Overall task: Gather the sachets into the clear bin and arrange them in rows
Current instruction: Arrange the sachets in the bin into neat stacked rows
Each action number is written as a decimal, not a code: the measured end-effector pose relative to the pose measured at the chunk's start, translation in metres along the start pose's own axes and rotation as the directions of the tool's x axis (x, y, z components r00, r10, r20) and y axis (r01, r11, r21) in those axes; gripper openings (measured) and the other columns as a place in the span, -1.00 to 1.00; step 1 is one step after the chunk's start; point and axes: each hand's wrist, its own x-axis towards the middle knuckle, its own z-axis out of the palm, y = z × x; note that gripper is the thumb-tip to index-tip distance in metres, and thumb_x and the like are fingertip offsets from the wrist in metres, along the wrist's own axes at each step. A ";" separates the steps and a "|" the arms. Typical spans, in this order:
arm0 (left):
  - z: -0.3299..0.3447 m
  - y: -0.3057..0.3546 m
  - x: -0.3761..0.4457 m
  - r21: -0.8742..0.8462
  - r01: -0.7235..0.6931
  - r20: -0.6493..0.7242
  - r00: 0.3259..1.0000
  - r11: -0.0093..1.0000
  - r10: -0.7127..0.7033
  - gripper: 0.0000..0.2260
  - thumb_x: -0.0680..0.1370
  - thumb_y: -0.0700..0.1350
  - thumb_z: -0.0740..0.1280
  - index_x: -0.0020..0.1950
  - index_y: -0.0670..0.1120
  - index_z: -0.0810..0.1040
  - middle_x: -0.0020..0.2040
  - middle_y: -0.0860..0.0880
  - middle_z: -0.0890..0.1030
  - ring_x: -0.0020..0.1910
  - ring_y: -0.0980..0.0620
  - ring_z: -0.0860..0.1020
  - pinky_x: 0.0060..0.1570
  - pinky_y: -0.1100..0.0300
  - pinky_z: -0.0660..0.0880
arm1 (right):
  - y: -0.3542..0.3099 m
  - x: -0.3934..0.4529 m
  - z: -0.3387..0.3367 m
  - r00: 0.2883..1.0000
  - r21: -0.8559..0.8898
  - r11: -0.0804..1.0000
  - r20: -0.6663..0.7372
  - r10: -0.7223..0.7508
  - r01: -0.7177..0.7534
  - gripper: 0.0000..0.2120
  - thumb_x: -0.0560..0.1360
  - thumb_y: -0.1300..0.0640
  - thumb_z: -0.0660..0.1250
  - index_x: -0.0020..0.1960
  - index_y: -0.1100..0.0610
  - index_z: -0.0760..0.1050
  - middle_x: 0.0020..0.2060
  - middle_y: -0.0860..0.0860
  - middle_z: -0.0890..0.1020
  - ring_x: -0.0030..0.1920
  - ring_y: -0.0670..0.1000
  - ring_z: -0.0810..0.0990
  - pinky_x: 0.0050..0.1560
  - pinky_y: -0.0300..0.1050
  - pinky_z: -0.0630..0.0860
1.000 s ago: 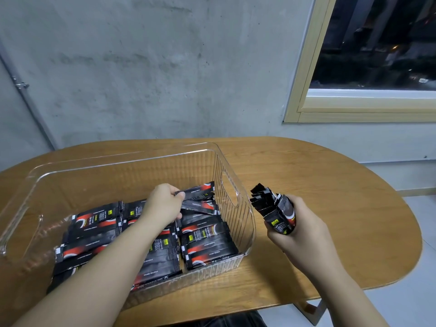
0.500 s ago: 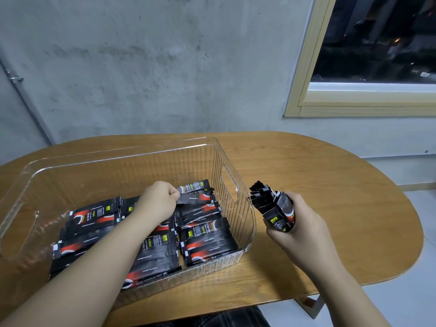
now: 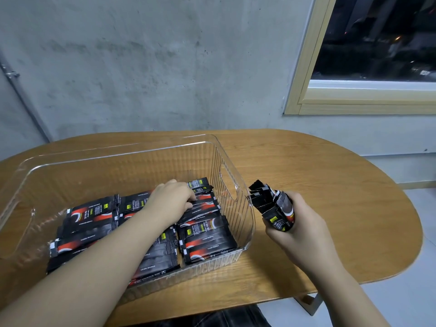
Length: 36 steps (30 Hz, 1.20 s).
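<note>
From my remote seat, the bench (image 3: 330,208) carries the clear bin (image 3: 238,185), its near half filled with rows of sachets (image 3: 94,215). The left hand (image 3: 171,200) has dropped lower into the bin than a second ago: the sachet (image 3: 203,204) it held raised is now down on the right-hand row, fingers curled and pinching its end (whether it has let go, I cannot tell). I judge one more sachet is about placed and that row is growing toward the far wall. The right hand (image 3: 299,223) grips its bundle of sachets (image 3: 274,208) upright just outside the bin's right wall, much as before.
</note>
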 end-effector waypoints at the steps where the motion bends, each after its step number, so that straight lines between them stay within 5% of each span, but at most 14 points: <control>1: 0.001 0.000 0.001 0.000 -0.004 -0.007 1.000 1.000 0.004 -0.74 0.58 -0.01 0.27 0.26 0.10 0.54 0.19 0.09 0.55 0.16 0.00 0.42 0.15 0.07 0.37 | 0.000 0.000 0.000 1.000 -0.001 1.000 0.000 -0.002 0.002 -0.49 0.26 0.14 0.50 0.15 -0.05 0.40 -0.18 -0.26 0.51 -0.12 -0.03 0.57 -0.24 -0.25 0.38; 12: 0.001 0.007 -0.003 -0.080 -0.055 0.080 0.995 0.995 0.061 -0.61 0.51 0.19 0.30 0.25 0.02 0.55 0.17 0.03 0.54 0.21 -0.02 0.45 0.18 0.05 0.42 | 0.001 0.001 0.000 1.000 0.014 1.000 0.001 -0.003 0.003 -0.49 0.28 0.14 0.50 0.16 -0.06 0.39 -0.17 -0.28 0.50 -0.09 -0.04 0.58 -0.19 -0.18 0.40; 24: 0.003 0.008 -0.003 -0.034 -0.075 0.048 0.996 0.997 0.077 -0.66 0.57 0.08 0.27 0.34 0.08 0.47 0.23 0.04 0.49 0.25 0.00 0.43 0.17 0.08 0.43 | 0.003 0.000 0.000 0.999 0.021 0.999 -0.030 -0.027 0.028 -0.48 0.28 0.14 0.50 0.19 -0.04 0.41 -0.13 -0.25 0.52 -0.07 -0.03 0.58 -0.18 -0.17 0.42; 29: 0.000 0.007 -0.004 -0.060 -0.066 0.047 0.997 0.996 0.068 -0.68 0.56 0.12 0.26 0.28 0.05 0.52 0.18 0.04 0.51 0.21 0.01 0.45 0.16 0.07 0.43 | 0.002 -0.001 -0.001 0.999 0.036 0.999 -0.039 -0.035 0.036 -0.48 0.28 0.15 0.50 0.18 -0.05 0.41 -0.17 -0.30 0.49 -0.15 -0.11 0.51 -0.23 -0.38 0.36; 33: -0.026 0.020 -0.016 -0.270 -0.129 -0.265 0.963 0.954 0.055 -0.73 0.58 0.07 0.22 0.17 0.01 0.58 0.04 0.09 0.51 0.06 0.10 0.46 0.04 0.25 0.39 | -0.001 -0.003 -0.004 0.998 0.041 0.998 -0.038 -0.055 0.057 -0.48 0.26 0.16 0.50 0.15 -0.07 0.42 -0.22 -0.38 0.47 -0.18 -0.16 0.48 -0.23 -0.43 0.35; 36: -0.058 0.049 -0.031 -0.511 -0.335 -0.456 0.886 0.792 0.081 -0.81 0.55 -0.01 0.29 0.11 0.01 0.60 -0.08 0.17 0.51 -0.10 0.21 0.47 -0.12 0.38 0.35 | -0.003 -0.003 -0.007 0.993 0.046 0.993 -0.046 -0.106 0.108 -0.46 0.23 0.20 0.50 0.15 -0.07 0.44 -0.20 -0.41 0.47 -0.17 -0.23 0.45 -0.20 -0.45 0.40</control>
